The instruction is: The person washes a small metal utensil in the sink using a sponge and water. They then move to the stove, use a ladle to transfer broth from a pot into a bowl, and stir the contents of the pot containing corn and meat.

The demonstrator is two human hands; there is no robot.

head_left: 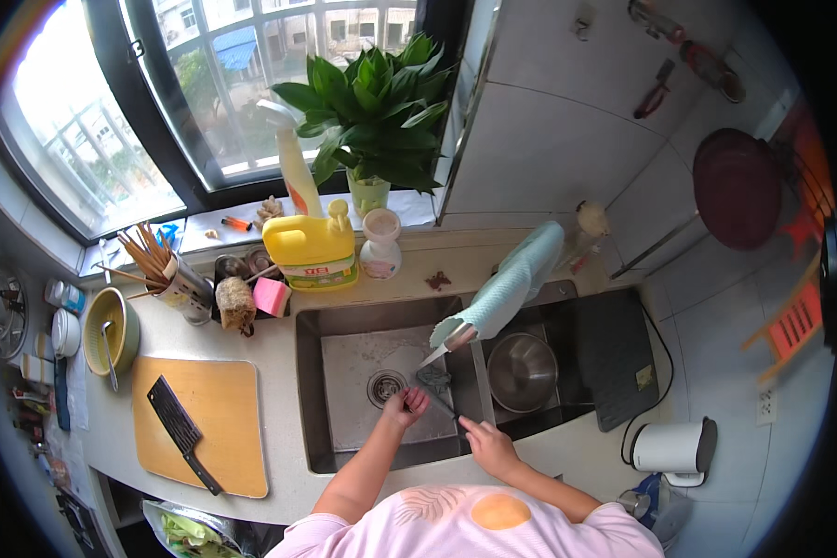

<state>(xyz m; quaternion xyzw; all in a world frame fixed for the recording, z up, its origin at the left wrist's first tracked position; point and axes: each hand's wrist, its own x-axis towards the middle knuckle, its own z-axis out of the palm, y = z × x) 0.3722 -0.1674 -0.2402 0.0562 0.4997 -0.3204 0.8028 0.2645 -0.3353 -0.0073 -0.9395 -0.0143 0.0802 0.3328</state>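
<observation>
My right hand [488, 445] is closed round the handle of a grey long-handled scrubber [434, 378], its dark head under the tap spout [450, 343]. Just left of the handle, my left hand [405, 406] is turned partly palm up with its fingers apart, and I see nothing held in it. Both hands are over the left basin of the steel sink [309, 391], near its drain [386, 387]. A pale teal cloth [516, 279] covers most of the tap. Whether water is running is hard to make out.
A steel pot [522, 372] sits in the right basin beside a dark board [623, 358]. On the left, a cleaver [174, 420] lies on a wooden cutting board [237, 409]. Behind the sink stand a yellow jug [309, 251] and a white bottle [380, 246]. An electric kettle [670, 448] is at right.
</observation>
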